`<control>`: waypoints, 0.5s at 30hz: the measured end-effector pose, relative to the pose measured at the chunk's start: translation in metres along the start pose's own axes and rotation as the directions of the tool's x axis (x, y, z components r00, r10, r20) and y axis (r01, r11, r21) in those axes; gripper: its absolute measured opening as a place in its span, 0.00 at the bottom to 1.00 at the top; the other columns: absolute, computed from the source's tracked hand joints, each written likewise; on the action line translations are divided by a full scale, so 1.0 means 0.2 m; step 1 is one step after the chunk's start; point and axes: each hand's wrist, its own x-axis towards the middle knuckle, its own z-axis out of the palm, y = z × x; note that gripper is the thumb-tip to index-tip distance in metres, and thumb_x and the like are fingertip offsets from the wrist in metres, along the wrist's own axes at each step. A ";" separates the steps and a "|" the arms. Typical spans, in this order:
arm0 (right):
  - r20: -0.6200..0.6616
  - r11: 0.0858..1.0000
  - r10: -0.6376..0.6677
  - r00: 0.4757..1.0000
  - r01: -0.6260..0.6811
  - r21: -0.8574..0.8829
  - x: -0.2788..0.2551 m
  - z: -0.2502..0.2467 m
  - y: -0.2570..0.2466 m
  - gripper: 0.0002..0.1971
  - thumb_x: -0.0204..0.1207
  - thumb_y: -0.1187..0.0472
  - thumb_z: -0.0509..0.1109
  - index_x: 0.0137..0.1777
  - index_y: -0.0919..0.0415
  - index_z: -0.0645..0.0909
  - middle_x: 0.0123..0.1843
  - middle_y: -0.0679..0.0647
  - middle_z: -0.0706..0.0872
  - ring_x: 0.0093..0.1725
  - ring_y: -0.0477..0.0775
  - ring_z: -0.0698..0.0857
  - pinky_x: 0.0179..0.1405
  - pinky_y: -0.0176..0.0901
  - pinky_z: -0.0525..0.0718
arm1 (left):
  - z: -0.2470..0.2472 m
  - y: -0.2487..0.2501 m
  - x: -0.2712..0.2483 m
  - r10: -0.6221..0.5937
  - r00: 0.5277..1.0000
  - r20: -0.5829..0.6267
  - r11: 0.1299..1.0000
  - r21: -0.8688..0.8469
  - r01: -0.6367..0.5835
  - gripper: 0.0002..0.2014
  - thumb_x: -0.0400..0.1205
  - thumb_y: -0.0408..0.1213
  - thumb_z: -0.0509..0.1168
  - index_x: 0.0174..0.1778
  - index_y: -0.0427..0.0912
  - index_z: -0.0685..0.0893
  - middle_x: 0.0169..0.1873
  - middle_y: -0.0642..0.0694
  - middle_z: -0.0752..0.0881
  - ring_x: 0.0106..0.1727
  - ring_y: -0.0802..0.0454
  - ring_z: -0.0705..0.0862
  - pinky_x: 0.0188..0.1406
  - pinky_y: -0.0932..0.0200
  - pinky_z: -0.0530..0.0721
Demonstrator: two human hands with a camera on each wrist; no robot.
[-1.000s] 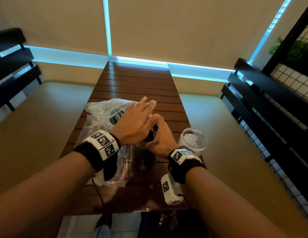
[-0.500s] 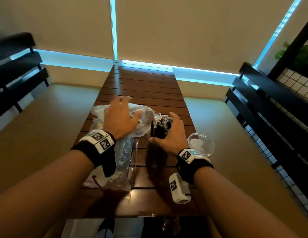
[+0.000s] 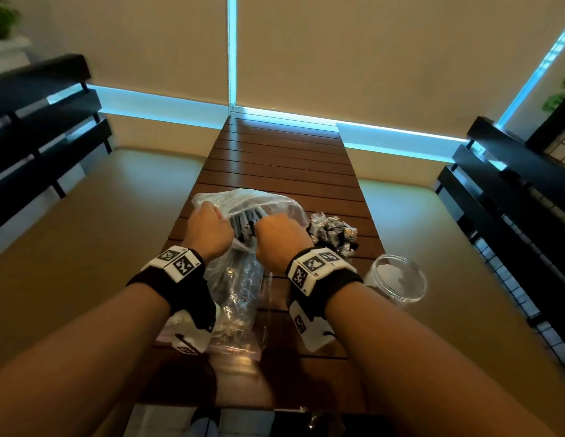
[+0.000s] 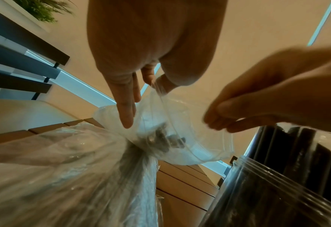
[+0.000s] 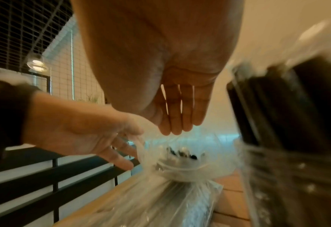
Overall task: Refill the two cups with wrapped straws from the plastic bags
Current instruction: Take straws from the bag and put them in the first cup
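Note:
A clear plastic bag [image 3: 240, 291] of dark wrapped straws [image 3: 243, 222] lies on the slatted wooden table [image 3: 281, 159]. My left hand [image 3: 211, 222] pinches the left side of the bag's open rim between thumb and forefinger [image 4: 154, 85]. My right hand [image 3: 268, 228] grips the rim's right side, fingers bunched [image 4: 219, 124]. The mouth [image 5: 180, 165] is spread between them. A clear cup packed with wrapped straws [image 3: 333, 231] stands just right of my right hand. An empty clear cup [image 3: 397, 279] stands nearer, by the table's right edge.
More flat clear plastic [image 3: 237, 345] lies under my wrists toward the table's near edge. The table's far half [image 3: 281, 143] holds nothing. Black slatted benches [image 3: 44, 137] [image 3: 511, 190] flank the narrow table on both sides.
My right hand has let go of the filled cup and moved left onto the bag's rim. My left hand went from lying flat on the bag to pinching its rim.

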 end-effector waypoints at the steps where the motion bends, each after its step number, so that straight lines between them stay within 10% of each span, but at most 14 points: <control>1: 0.027 1.000 0.025 0.999 -0.025 -0.004 0.04 0.04 -0.01 0.08 0.78 0.62 0.67 0.38 0.64 0.78 0.39 0.57 0.81 0.45 0.62 0.85 0.39 0.47 0.78 | -0.01 0.00 -0.01 0.021 1.000 0.003 1.000 0.011 -0.021 0.01 0.80 0.31 0.61 0.46 0.38 0.76 0.46 0.38 0.83 0.48 0.39 0.82 0.43 0.45 0.83; 4: 0.054 0.997 0.079 0.995 -0.079 -0.001 0.15 0.10 -0.05 0.15 0.83 0.59 0.63 0.34 0.62 0.74 0.41 0.58 0.84 0.49 0.62 0.85 0.40 0.46 0.76 | -0.03 -0.02 -0.03 0.080 0.997 0.010 0.996 0.026 -0.080 0.02 0.82 0.33 0.59 0.47 0.38 0.76 0.45 0.40 0.82 0.46 0.41 0.82 0.43 0.44 0.85; 8: 0.088 0.969 0.162 0.983 -0.175 0.176 0.31 0.21 -0.05 0.18 0.84 0.50 0.56 0.65 0.57 0.81 0.66 0.58 0.84 0.66 0.64 0.82 0.63 0.54 0.78 | -0.06 -0.06 -0.04 0.136 0.989 0.053 0.990 0.018 -0.137 0.02 0.83 0.30 0.58 0.46 0.40 0.74 0.44 0.43 0.80 0.44 0.45 0.80 0.37 0.48 0.82; 12: 0.418 0.870 0.187 0.889 -0.347 0.350 0.40 0.24 -0.07 0.08 0.85 0.54 0.60 0.49 0.52 0.80 0.51 0.58 0.82 0.59 0.56 0.79 0.69 0.55 0.75 | -0.11 -0.12 -0.05 0.176 0.976 0.126 0.983 0.028 -0.181 0.05 0.85 0.32 0.59 0.45 0.43 0.73 0.43 0.46 0.79 0.40 0.50 0.77 0.33 0.54 0.78; 15: 0.514 0.828 0.183 0.838 -0.413 0.380 0.45 0.24 -0.05 0.18 0.87 0.58 0.60 0.71 0.66 0.77 0.70 0.67 0.80 0.70 0.66 0.78 0.69 0.54 0.74 | -0.15 -0.15 -0.05 0.180 0.970 0.161 0.984 -0.016 -0.180 0.04 0.87 0.34 0.58 0.46 0.42 0.73 0.42 0.46 0.79 0.39 0.51 0.76 0.34 0.57 0.75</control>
